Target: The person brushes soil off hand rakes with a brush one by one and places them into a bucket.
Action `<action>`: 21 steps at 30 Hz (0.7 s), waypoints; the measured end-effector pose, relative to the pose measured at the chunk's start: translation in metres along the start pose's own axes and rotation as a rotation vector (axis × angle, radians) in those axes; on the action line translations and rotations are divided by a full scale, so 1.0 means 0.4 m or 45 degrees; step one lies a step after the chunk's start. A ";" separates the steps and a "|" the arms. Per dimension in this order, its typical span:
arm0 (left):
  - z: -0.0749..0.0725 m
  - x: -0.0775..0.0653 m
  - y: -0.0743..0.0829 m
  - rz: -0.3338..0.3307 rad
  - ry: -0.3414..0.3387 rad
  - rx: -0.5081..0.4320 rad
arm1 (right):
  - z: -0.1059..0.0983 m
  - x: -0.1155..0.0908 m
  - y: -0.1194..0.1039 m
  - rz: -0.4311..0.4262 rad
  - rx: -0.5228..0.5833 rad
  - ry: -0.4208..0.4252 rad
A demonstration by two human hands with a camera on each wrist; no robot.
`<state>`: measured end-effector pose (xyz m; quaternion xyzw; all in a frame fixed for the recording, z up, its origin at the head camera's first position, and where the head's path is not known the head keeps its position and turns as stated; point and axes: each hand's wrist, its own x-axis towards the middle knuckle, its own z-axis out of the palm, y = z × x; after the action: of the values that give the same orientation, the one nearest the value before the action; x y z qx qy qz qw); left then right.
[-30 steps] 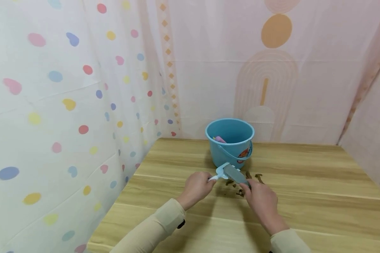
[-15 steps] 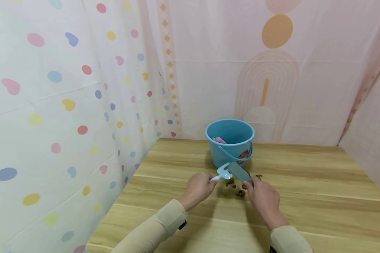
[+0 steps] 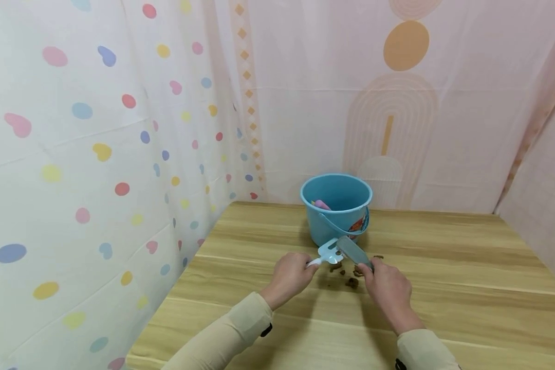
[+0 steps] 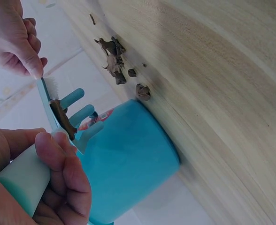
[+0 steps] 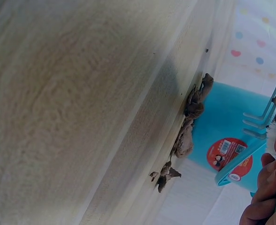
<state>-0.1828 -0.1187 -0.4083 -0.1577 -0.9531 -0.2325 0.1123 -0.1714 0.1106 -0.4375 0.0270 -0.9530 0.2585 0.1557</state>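
My left hand grips the pale handle of a small light-blue toy rake, held above the table in front of the bucket. A strip of brown, clay-like material lies across the base of its tines. My right hand holds a brush with a flat grey-blue back. White bristles face the rake and meet the brown strip. Below both tools, several crumpled brown pieces are scattered on the wooden table.
Just behind the tools stands a light-blue bucket with its handle down and a red sticker. Something pink shows inside it. A dotted curtain hangs along the left, a pale patterned one at the back.
The brush has moved slightly right along the rake, uncovering more of its tines. The rake has shifted a little to the right too. The bucket has stayed put.
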 end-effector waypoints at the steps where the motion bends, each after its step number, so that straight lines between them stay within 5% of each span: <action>1: 0.001 0.000 -0.001 0.000 -0.001 -0.003 | 0.000 0.000 0.000 0.002 0.002 -0.001; 21: 0.008 -0.007 -0.007 0.019 -0.026 -0.025 | -0.008 0.007 0.013 0.068 0.012 -0.051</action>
<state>-0.1815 -0.1203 -0.4130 -0.1683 -0.9507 -0.2392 0.1030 -0.1737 0.1168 -0.4365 0.0076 -0.9550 0.2666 0.1298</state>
